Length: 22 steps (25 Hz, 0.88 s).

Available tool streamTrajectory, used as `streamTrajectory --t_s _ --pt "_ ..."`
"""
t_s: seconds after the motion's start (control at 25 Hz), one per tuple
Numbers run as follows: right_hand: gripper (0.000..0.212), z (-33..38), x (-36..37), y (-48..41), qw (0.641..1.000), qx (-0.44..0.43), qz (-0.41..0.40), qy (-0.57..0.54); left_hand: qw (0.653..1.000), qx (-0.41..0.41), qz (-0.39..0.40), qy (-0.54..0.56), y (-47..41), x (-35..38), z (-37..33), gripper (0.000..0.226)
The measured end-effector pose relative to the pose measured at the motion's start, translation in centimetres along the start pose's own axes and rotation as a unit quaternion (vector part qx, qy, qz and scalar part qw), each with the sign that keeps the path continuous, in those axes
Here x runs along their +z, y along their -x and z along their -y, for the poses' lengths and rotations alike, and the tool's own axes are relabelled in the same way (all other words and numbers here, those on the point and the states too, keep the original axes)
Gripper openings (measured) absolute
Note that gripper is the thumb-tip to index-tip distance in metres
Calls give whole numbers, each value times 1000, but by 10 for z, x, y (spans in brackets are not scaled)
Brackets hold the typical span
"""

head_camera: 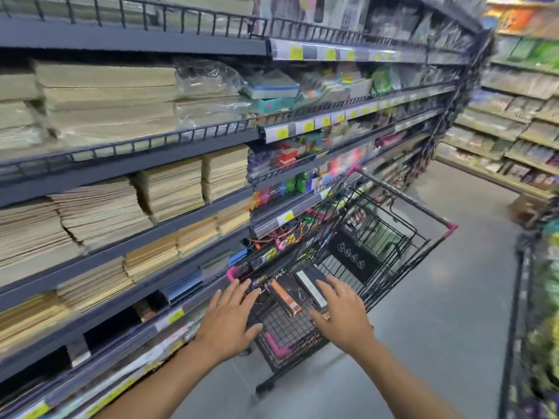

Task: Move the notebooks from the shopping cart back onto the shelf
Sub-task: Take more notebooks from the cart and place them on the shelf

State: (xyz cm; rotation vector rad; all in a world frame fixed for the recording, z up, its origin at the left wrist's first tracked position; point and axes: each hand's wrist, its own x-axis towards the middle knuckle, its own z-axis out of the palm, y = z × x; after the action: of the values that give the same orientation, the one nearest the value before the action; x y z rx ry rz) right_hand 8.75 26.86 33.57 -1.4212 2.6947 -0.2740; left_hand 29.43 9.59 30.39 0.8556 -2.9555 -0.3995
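a black wire shopping cart with pink plastic corners (405,198) stands in a shop aisle, close against a tall dark grey metal shelf unit (133,40) on the person's left. inside the near end of the cart lie a few dark-covered notebooks (290,296), flat and side by side; one shows an orange edge, another a white edge. further along in the cart, a black flap printed with white symbols (352,255) hangs upright.

both bare arms reach forward over the cart's near end. the left hand (230,322) is palm down, its fingers (242,290) straight and spread, their tips at the cart's left rim beside a pink corner. the right hand (341,313) is also palm down, its fingers (328,287) straight and spread, just over the white-edged notebook. neither hand holds anything; the blur does not show whether the fingertips touch the notebooks or the wire.

the shelves beside the cart carry thick stacks of beige paper-edged books (106,98). yellow price tags (284,133) line the shelf edges further down the aisle. the floor (438,313) is smooth grey.
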Motion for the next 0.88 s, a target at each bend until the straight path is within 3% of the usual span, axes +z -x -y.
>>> streamTrajectory --t_s 0.44,0.68,0.88 --pt "72 -104 -6 -129 998 56 2 -32 1000 3 11 9 -204 15 -21 75" --pt "72 -158 4 -209 998 29 23 -44 999 -44 21 6 -271 31 -30 78" --pt "73 -217 28 -296 994 -41 92 -40 991 -130 26 11 -323 68 -50 78"
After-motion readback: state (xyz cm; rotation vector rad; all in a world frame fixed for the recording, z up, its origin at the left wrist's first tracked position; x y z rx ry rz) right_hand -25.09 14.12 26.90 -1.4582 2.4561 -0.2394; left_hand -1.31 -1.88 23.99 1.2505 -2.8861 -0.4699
